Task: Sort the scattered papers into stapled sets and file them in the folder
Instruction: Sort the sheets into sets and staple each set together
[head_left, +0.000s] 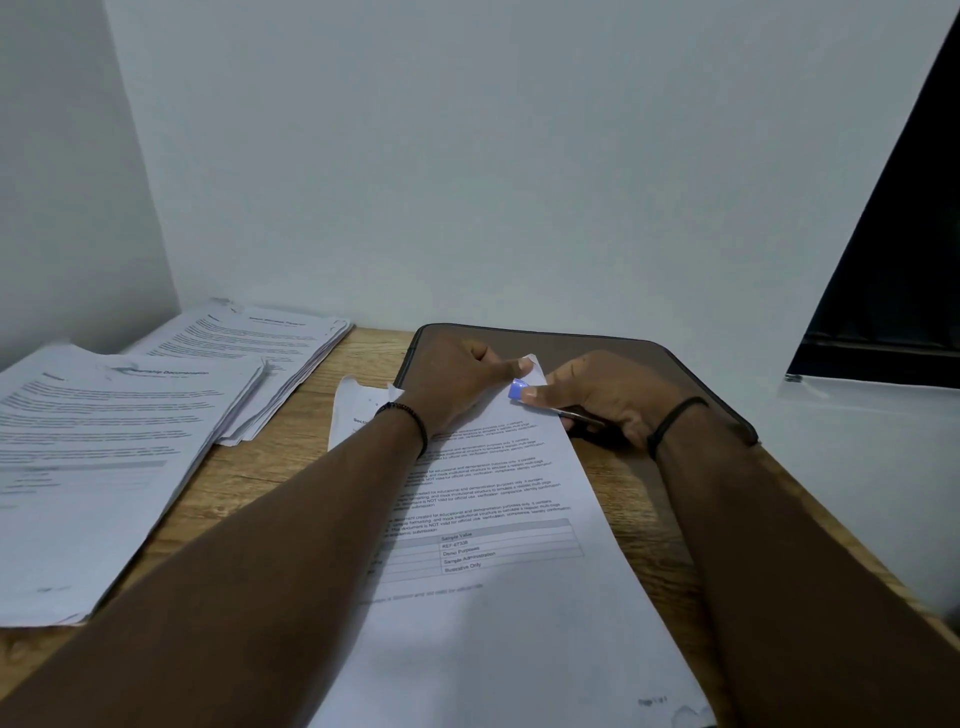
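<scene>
Wooden desk (311, 415) against pale walls. Set (498, 519) lies under both hands, its top corner over the brown folder (649, 364). Stacks (130, 415) lie left of the left arm. Risk: sheets slipping askew, so the staple misses some. Left hand (457, 379) pinches that corner. Right hand (597, 395) grips a blue-tipped stapler (519, 389) on the corner.

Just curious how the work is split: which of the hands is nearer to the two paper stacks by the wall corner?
Left. The left hand pinches the sheets' top corner, nearer the paper stacks. The right hand, gripping a blue stapler, lies farther away.
</scene>
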